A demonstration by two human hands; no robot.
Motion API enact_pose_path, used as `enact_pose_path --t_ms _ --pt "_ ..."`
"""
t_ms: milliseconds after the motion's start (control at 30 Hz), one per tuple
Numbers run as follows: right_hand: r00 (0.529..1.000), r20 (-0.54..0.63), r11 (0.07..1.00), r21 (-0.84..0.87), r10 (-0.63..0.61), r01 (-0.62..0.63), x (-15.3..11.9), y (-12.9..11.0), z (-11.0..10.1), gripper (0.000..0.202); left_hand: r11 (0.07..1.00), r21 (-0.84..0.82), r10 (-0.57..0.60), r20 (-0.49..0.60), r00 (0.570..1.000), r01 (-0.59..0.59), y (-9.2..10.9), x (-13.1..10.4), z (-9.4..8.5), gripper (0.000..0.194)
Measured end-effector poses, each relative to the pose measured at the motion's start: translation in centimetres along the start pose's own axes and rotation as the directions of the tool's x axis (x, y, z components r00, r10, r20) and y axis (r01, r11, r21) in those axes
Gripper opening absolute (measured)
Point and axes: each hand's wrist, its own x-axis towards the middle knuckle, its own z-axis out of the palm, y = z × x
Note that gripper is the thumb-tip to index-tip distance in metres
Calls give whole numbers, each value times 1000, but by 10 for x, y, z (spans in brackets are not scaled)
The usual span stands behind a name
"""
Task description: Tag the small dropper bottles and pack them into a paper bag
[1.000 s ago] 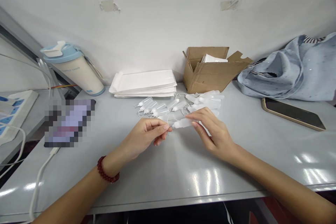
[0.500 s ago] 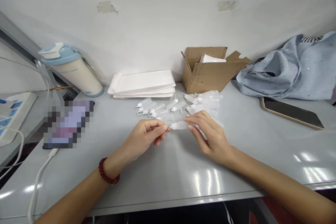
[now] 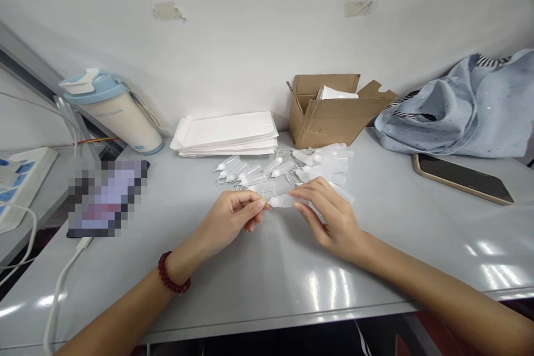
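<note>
A small translucent plastic dropper bottle (image 3: 282, 201) lies level between my two hands, just above the table. My right hand (image 3: 334, 217) pinches its rear end between thumb and fingers. At the nozzle end, the thumb and index finger of my left hand (image 3: 233, 214) are pressed together on the bottle's tip; the very end is hidden by them. Just beyond my hands lies a loose group of similar dropper bottles (image 3: 250, 173), several with thin loops at their necks. More of these bottles (image 3: 331, 164) are heaped beyond my right hand.
Behind the bottles stand a stack of white paper packets (image 3: 227, 130) and an open cardboard box (image 3: 334, 122). A tumbler (image 3: 120, 114) and a phone with a cable (image 3: 110, 200) are at left. At right lie another phone (image 3: 463, 178) and a blue cloth bag (image 3: 467, 117).
My right hand has shifted slightly left, bringing the dropper bottle closer to my left fingertips. My left hand stays nearly still.
</note>
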Motion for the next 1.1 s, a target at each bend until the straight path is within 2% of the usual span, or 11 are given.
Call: enact_pose_path --t_ms 167,467,633,833,1100 --pt "1000 6 1000 11 28 -28 2 2 -3 24 999 -53 -2 16 1000 3 1 0 -1 30" --pt "997 -12 997 -9 81 -81 4 2 -5 23 996 -94 -8 -44 999 4 -1 2 -5 31" --pt "998 -14 998 -7 68 -68 3 3 -4 23 997 -79 24 -17 1000 -25 1 1 -4 25" --pt "998 15 998 26 62 -62 0 5 -3 23 999 -52 17 -25 1000 -18 0 0 -2 23" --pt "1000 -5 999 43 24 -24 -2 6 -1 24 999 -44 13 -33 999 -14 -2 0 0 24"
